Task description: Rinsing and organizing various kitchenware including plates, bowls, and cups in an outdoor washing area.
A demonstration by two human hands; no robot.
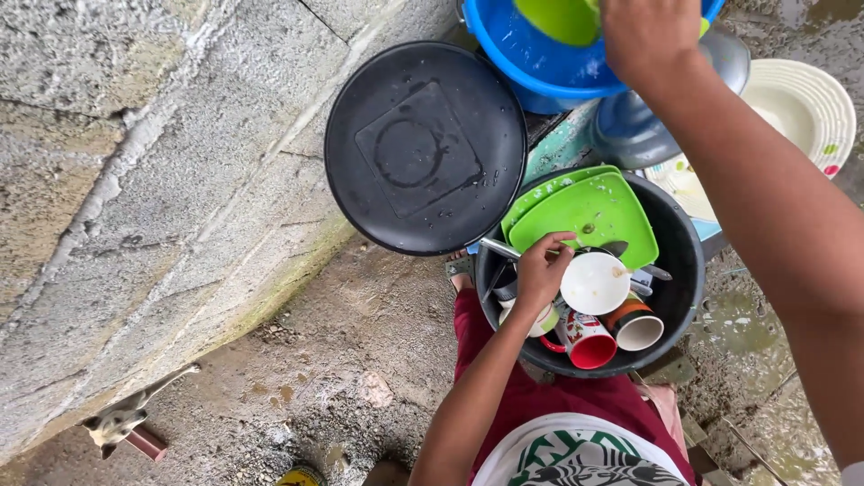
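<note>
- Fingers of the left hand [538,274] are seen curled shut around the rim of a small white bowl [595,283], which is held tilted over a black basin [684,270], presumably so that it can be lifted clear of the crowded dishes.
- Left of the basin, a round black tray [423,148] is propped against the concrete wall [135,180], probably to drain.
- Inside the basin, green square plates [585,214] are stood on edge; a red mug [589,342] and a brown cup [635,326] are laid on their sides, mouths outward.
- At the top, the right hand [643,36] is cut off by the frame edge above a blue basin [540,63]; whether its fingers are open or closed cannot be told.
- A white plate [804,103] is partly hidden behind the right arm.
</note>
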